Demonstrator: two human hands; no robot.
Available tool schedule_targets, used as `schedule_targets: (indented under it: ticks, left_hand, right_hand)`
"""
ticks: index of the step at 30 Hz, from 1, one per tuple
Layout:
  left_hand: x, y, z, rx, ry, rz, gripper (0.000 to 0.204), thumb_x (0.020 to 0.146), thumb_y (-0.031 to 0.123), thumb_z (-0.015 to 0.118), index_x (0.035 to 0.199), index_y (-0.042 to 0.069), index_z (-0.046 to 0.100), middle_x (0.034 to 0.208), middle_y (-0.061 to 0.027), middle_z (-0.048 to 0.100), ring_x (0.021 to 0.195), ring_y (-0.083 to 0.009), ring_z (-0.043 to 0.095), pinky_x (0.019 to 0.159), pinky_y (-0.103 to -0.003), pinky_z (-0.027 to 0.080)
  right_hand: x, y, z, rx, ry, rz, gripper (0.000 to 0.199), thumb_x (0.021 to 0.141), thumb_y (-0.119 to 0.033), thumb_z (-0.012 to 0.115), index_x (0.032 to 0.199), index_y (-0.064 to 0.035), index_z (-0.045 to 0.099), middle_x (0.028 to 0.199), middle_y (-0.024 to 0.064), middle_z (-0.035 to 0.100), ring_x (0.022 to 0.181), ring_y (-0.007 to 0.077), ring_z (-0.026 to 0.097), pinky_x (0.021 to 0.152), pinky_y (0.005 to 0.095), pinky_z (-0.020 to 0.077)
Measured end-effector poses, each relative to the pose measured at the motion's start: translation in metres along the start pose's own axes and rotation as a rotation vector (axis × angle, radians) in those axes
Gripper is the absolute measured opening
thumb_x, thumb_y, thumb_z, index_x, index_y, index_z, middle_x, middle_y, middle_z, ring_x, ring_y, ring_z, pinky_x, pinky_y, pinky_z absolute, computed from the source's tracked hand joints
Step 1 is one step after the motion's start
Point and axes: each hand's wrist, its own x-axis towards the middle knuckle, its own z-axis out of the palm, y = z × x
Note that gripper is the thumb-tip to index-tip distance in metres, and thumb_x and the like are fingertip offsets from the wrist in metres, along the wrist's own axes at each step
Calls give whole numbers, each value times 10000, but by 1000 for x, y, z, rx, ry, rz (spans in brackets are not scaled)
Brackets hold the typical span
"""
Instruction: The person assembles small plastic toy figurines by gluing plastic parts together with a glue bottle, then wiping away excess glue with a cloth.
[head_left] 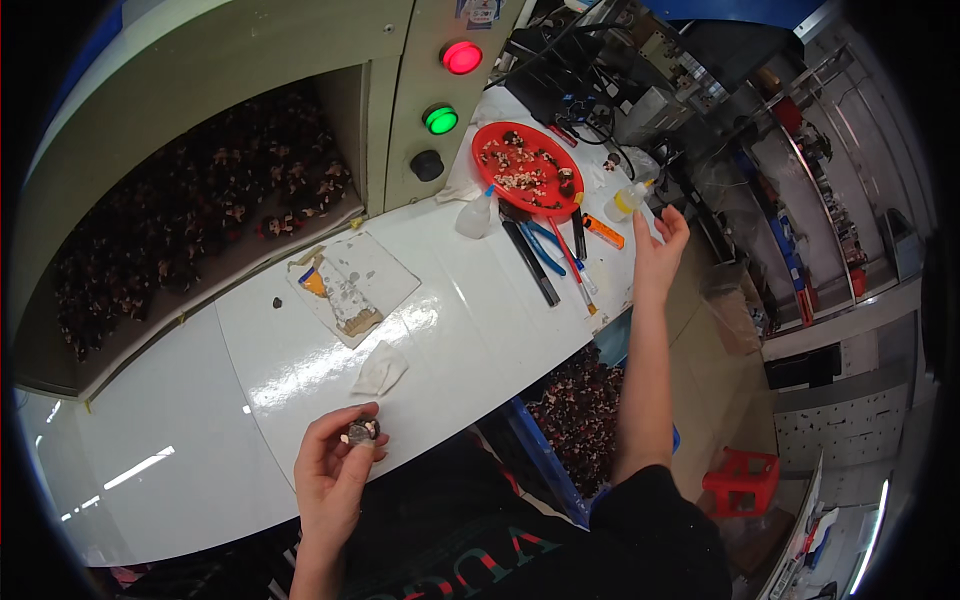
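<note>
My left hand [335,470] is closed around a small dark figurine piece [361,431] with pale bits on it, held between thumb and fingers over the table's near edge. Out to the right, my right hand [660,252] is raised with thumb and fingers apart and nothing between them. Nearest to it is a small squeeze bottle [625,202] holding yellow liquid. Left of that bottle, an orange tube-like tool [603,232], a black marker [579,234], blue-handled pliers [543,248] and a long black tool [531,263] lie on the white table [470,330].
A red round tray [484,180] with small parts stands at the back, beside a clear squeeze bottle [474,217]. A crumpled white cloth [380,369] and a stained board [395,275] lie mid-table. Dark figurine pieces fill a machine opening [200,190] and a blue crate [540,455].
</note>
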Motion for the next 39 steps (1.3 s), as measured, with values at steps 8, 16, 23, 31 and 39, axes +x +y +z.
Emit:
schedule_targets:
  ticks: [8,16,23,31,39]
  left_hand:
    - [6,-11,-24,-48,5,-40,330,856,0,592,1177,4,513,1186,-99,550,1012,-145,568,857,-255,470]
    - [0,-14,-34,20,-79,40,333,880,-15,548,1200,12,459,1158,-128,544,1046,-180,570,937,-323,478]
    - [-8,-24,-35,-55,-56,115,303,877,53,609,1168,33,526,1051,-66,576,921,-100,596,777,-225,502]
    - [-11,-31,-43,117,-152,192,299,854,-26,583,1138,21,502,1164,-136,550,1012,-209,604,864,-307,521]
    - [-10,-31,-46,199,-130,287,304,813,7,648,1102,36,556,1159,-117,570,997,-187,595,821,-289,513]
  right_hand:
    - [45,93,21,-175,-457,100,406,783,-333,715,995,-12,587,870,54,610,775,137,542,698,288,450]
    - [-39,-37,6,229,-536,111,391,881,-253,630,1163,-7,518,1130,79,569,1025,148,537,912,260,402]
    - [-116,-115,-9,274,-918,-220,559,641,-243,806,1086,-29,545,1087,78,525,1035,197,507,923,326,386]
    - [-145,-159,1,222,-1202,-464,591,523,-199,873,1037,-75,608,963,62,525,884,201,542,738,298,453]
    - [-150,-174,6,137,-1274,-560,605,478,-166,880,1033,-104,646,918,49,504,822,192,519,698,290,451]
